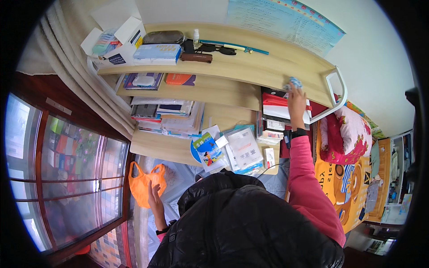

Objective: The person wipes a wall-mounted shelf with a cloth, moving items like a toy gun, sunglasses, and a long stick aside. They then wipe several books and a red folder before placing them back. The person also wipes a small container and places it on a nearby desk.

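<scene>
Holding hand: the right hand, reaching over the front edge of the top shelf, fingers grasping the cloth.
Cloth location: on the top shelf, toward its right end, under the fingertips.
Left hand: the left hand is low at the left, fingers apart, grasping nothing; whether it touches the orange bag cannot be told from this angle.
Shelf progress: judged under way, since the cloth is on the board; no line on the surface separates treated from untreated areas.
Shelf portion left: the left end carries the white box, blue box, brown case, bottle and sunglasses; the board under these is judged undone.
Right limit: the white rail curves around the shelf end, near the cloth.
Rear limit: the wall, with the poster above.
Lower limit: red folders sit below the front edge, near the right wrist.
Open room: the board between the blue rod and the cloth allows sideways travel.
</scene>
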Demonstrator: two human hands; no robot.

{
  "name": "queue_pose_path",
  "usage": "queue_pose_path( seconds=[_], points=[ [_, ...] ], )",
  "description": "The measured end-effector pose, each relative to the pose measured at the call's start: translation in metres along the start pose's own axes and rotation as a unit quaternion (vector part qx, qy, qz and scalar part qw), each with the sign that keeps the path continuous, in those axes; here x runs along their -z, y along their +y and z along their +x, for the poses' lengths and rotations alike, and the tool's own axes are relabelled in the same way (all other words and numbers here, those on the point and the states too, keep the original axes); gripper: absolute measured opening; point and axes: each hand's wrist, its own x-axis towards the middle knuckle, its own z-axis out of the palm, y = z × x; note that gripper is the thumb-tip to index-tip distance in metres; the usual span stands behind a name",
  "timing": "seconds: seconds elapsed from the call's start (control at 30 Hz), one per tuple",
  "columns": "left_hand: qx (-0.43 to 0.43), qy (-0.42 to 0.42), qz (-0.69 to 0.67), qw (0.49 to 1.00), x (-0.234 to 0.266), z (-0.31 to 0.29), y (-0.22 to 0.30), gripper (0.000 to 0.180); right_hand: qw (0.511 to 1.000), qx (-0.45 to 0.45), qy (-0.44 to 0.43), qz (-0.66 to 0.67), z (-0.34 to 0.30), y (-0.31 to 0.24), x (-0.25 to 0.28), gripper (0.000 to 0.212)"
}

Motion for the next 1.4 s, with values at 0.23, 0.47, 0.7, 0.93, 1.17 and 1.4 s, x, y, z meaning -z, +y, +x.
queue_pose_path(
  seconds=[0.23, 0.47, 0.7, 0.93, 1.17, 1.4],
  points=[
    [0.005, -0.11, -0.068, 0.992, -0.044, 0.017, 0.036, 0.046, 0.985, 0.139, 0.084, 0.053, -0.01, -0.124, -0.029, 0.03],
    [0.167, -0.295, -0.394, 0.854, -0.127, 0.047, 0.144, 0.054, 0.823, 0.233, -0.224, 0.467, -0.095, -0.223, 0.056, 0.039],
    [0.303, -0.267, -0.473, 0.783, -0.185, 0.054, 0.153, 0.04, 0.767, 0.265, -0.279, 0.513, -0.152, -0.182, 0.069, 0.036],
    [0.266, -0.196, -0.541, 0.773, -0.151, 0.044, 0.146, 0.031, 0.959, -0.044, -0.274, 0.053, -0.069, 0.103, -0.043, 0.024],
    [0.316, -0.139, -0.537, 0.77, -0.143, 0.013, 0.135, 0.029, 0.941, 0.066, -0.319, -0.093, -0.06, 0.193, -0.127, 0.035],
    [0.277, -0.13, -0.547, 0.779, -0.13, -0.002, 0.133, 0.03, 0.94, 0.162, -0.292, -0.068, -0.055, 0.204, -0.115, 0.021]
  ],
)
